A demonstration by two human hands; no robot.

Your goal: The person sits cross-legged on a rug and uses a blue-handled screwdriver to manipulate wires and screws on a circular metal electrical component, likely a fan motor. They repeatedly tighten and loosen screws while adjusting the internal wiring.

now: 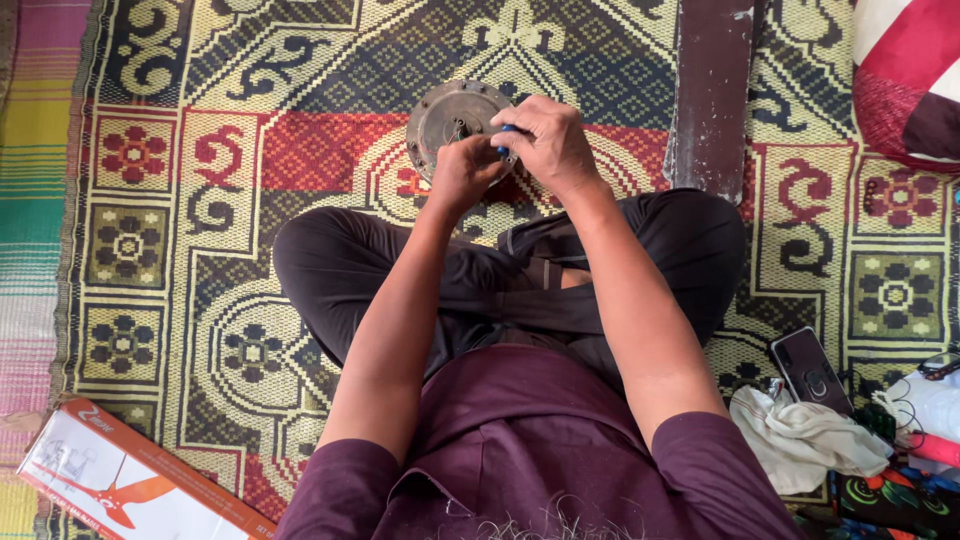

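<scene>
A round grey metal housing (448, 118), like a fan motor casing, lies on the patterned mat in front of my crossed legs. My left hand (462, 172) rests on its near edge with the fingers curled. Beside it, my right hand (547, 143) is closed around a tool with a blue handle (504, 140), held over the housing's right side. The tool's tip is hidden by my fingers.
A dark fan blade (712, 92) lies on the mat at the upper right. A phone (810, 369), a white cloth (805, 436) and wires sit at the right. A long cardboard box (130, 480) lies at the lower left. A red and white cushion (908, 75) fills the top right corner.
</scene>
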